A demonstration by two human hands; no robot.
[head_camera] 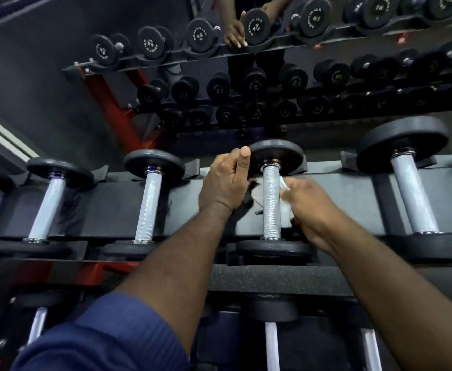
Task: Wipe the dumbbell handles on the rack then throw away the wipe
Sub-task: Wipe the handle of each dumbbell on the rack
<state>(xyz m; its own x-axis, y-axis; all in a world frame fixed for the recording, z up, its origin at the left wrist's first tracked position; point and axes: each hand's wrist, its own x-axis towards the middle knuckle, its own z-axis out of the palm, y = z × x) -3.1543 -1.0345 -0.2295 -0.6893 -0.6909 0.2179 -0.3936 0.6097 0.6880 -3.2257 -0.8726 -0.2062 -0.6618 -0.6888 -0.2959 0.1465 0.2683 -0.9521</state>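
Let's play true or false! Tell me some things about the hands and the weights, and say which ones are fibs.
1. The right hand holds a white wipe against a dumbbell handle. True.
2. The left hand lies flat on the floor. False: it grips the far head of the same dumbbell.
3. The wipe is blue. False: it is white.
4. Other dumbbells lie on the rack on both sides of the one being wiped. True.
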